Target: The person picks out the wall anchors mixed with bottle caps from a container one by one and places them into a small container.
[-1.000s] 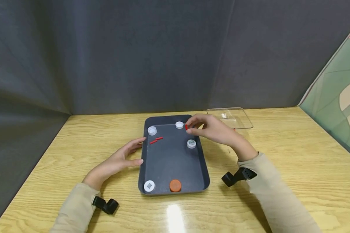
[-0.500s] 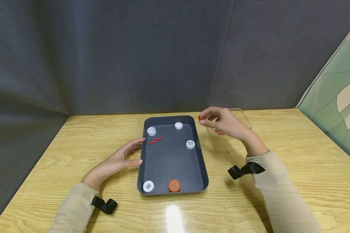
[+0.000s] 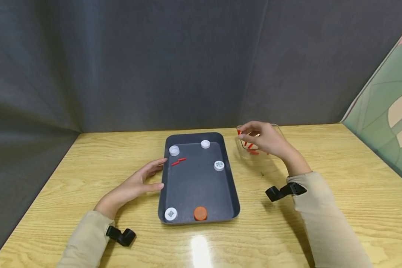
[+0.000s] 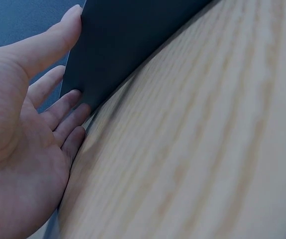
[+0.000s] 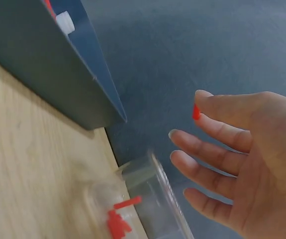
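Between thumb and index finger, my right hand [image 3: 267,141] pinches a small red stick [image 5: 196,112]; its other fingers are spread apart. The hand is above the left part of a clear plastic box [image 5: 158,186], where several red sticks [image 3: 253,152] lie. Part of that box is hidden behind the hand in the head view. Fingers fairly straight, my left hand [image 3: 135,184] rests against the left wall of a dark grey tray [image 3: 197,186]. Two red sticks [image 3: 175,163] lie inside the tray at its upper left.
Around the tray lie a white cap [image 3: 174,150], a second white cap [image 3: 205,144], a white cap with green print [image 3: 219,165], a white cap with grey pattern [image 3: 171,214] and an orange cap [image 3: 200,213]. A dark curtain [image 3: 167,67] stands behind the wooden table [image 3: 338,178].
My right hand has moved right from the tray's upper right to the clear box, carrying the red stick. The left hand and the tray stay in place.
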`<act>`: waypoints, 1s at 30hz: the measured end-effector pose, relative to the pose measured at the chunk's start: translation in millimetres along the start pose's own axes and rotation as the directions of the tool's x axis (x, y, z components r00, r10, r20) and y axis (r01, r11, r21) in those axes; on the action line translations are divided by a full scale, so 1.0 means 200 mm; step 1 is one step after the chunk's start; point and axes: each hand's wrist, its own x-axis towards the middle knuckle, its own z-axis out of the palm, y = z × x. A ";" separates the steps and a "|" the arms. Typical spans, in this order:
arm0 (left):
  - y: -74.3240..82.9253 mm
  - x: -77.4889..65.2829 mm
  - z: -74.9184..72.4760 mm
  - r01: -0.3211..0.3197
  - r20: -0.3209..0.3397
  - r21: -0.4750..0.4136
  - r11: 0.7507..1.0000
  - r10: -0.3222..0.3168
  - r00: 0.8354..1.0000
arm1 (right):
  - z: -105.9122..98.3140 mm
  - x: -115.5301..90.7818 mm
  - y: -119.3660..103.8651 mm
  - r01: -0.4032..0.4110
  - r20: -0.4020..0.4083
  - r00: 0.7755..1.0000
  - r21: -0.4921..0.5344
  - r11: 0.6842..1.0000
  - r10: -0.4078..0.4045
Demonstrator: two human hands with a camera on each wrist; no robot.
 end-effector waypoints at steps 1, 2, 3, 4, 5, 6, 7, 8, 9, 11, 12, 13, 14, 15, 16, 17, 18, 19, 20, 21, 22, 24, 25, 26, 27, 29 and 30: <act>0.00 0.00 0.00 -0.001 0.001 0.001 1.000 0.001 1.000 | 0.00 0.00 0.01 -0.005 -0.004 1.000 0.002 1.000 0.005; 0.00 0.00 0.00 0.002 0.001 0.001 1.000 -0.002 1.000 | 0.00 0.00 0.02 -0.010 -0.009 1.000 0.004 1.000 0.010; 0.01 -0.01 0.00 0.004 0.001 0.001 1.000 -0.004 1.000 | -0.01 0.00 0.02 -0.019 -0.012 1.000 0.007 1.000 0.019; 0.01 -0.01 -0.01 0.005 0.001 0.001 1.000 -0.005 1.000 | -0.01 0.01 0.03 -0.025 -0.017 1.000 0.007 1.000 0.025; 0.01 -0.01 -0.01 0.008 0.002 0.000 1.000 -0.008 1.000 | -0.01 0.01 0.04 -0.031 -0.021 0.999 0.005 1.000 0.031; 0.01 -0.01 -0.01 0.008 0.004 -0.001 1.000 -0.008 1.000 | -0.01 0.00 0.05 -0.036 -0.022 0.999 0.006 0.999 0.037; 0.01 -0.01 -0.01 0.007 0.008 -0.001 1.000 -0.007 1.000 | -0.02 0.00 0.05 -0.043 -0.026 0.999 0.003 0.999 0.043; 0.01 -0.01 -0.01 0.012 0.008 -0.006 1.000 -0.012 1.000 | -0.02 0.00 0.06 -0.050 -0.029 0.998 0.000 0.999 0.050; 0.01 -0.01 -0.01 0.010 0.009 -0.006 1.000 -0.010 1.000 | -0.03 0.00 0.07 -0.057 -0.031 0.998 -0.002 0.998 0.057; 0.01 0.00 0.00 0.007 0.013 -0.012 1.000 -0.007 1.000 | -0.04 0.00 0.09 -0.070 -0.037 0.997 -0.009 0.997 0.070; 0.02 0.00 0.00 0.005 0.013 -0.016 1.000 -0.005 1.000 | -0.04 0.00 0.10 -0.078 -0.043 0.996 -0.014 0.997 0.077; 0.02 0.00 0.00 0.004 0.014 -0.018 1.000 -0.004 1.000 | -0.04 0.00 0.11 -0.083 -0.049 0.995 -0.019 0.996 0.082; 0.02 0.00 0.00 0.006 0.013 -0.023 1.000 -0.005 1.000 | -0.05 0.00 0.12 -0.090 -0.054 0.995 -0.021 0.996 0.088; 0.02 0.00 0.00 0.007 0.014 -0.026 1.000 -0.006 1.000 | -0.05 0.00 0.13 -0.093 -0.057 0.994 -0.022 0.995 0.091; 0.01 0.00 0.00 0.011 0.014 -0.029 1.000 -0.010 1.000 | -0.05 0.00 0.14 -0.095 -0.058 0.994 -0.023 0.995 0.094; 0.01 0.00 0.00 0.015 0.015 -0.028 0.999 -0.015 1.000 | -0.05 0.00 0.15 -0.097 -0.060 0.994 -0.024 0.995 0.095; 0.01 0.00 0.00 0.020 0.014 -0.030 0.999 -0.019 1.000 | -0.05 0.00 0.16 -0.097 -0.060 0.994 -0.026 0.995 0.095; 0.01 0.00 0.00 0.023 0.014 -0.029 0.999 -0.023 1.000 | -0.06 0.00 0.17 -0.097 -0.063 0.994 -0.027 0.995 0.095; 0.01 0.00 0.00 0.027 0.013 -0.030 0.999 -0.026 1.000 | -0.06 0.00 0.18 -0.096 -0.068 0.993 -0.028 0.995 0.094; 0.01 0.00 0.00 0.028 0.013 -0.029 0.999 -0.028 1.000 | -0.06 0.00 0.19 -0.095 -0.074 0.993 -0.030 0.995 0.092; 0.01 0.00 0.00 0.027 0.012 -0.028 0.999 -0.027 1.000 | -0.07 0.00 0.19 -0.094 -0.083 0.992 -0.031 0.995 0.091; 0.02 0.00 0.00 0.024 0.011 -0.031 0.999 -0.024 1.000 | -0.07 0.00 0.21 -0.092 -0.101 0.991 -0.033 0.995 0.088; 0.02 0.00 0.00 0.021 0.010 -0.032 0.999 -0.021 1.000 | -0.07 0.00 0.21 -0.093 -0.108 0.990 -0.033 0.995 0.089; 0.02 0.00 0.00 0.019 0.010 -0.035 0.999 -0.018 1.000 | -0.07 0.00 0.22 -0.095 -0.113 0.989 -0.033 0.995 0.090; 0.02 0.00 0.00 0.017 0.010 -0.034 0.999 -0.017 1.000 | -0.08 0.00 0.22 -0.098 -0.116 0.989 -0.035 0.995 0.094; 0.02 0.00 0.00 0.017 0.011 -0.033 0.999 -0.017 1.000 | -0.08 -0.01 0.24 -0.110 -0.118 0.987 -0.039 0.993 0.105; 0.02 0.00 0.00 0.019 0.011 -0.032 0.999 -0.018 1.000 | -0.08 -0.01 0.24 -0.117 -0.118 0.987 -0.041 0.992 0.112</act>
